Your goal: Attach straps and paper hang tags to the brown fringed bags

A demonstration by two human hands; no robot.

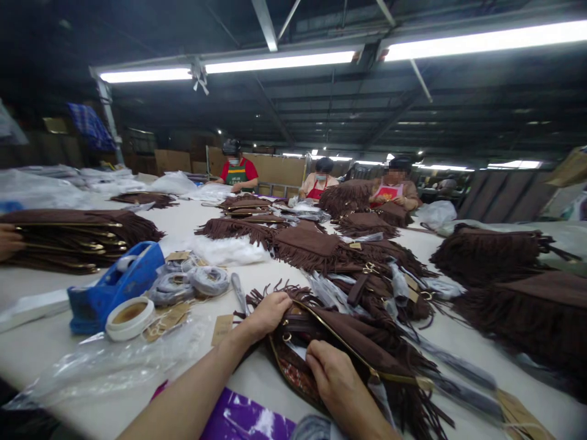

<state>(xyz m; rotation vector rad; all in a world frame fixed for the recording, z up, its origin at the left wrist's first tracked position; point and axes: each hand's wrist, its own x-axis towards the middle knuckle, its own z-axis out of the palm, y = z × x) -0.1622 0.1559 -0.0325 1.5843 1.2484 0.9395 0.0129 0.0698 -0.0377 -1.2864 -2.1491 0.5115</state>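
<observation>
A brown fringed suede bag (362, 348) with a gold zipper lies on the white table (41, 348) in front of me. My left hand (266, 315) grips its upper left edge, fingers curled over the fringe and strap. My right hand (332, 376) presses on the bag's open mouth near the patterned lining, fingers curled into the opening. Paper tags (222, 329) lie just left of the bag.
A blue tape dispenser (114, 287), a roll of tape (129, 316) and coils of cord (208, 279) sit to the left. Stacks of brown fringed bags (77, 235) cover the table. Three people (237, 171) work at the far end. Another person's hand (9, 239) shows at the left edge.
</observation>
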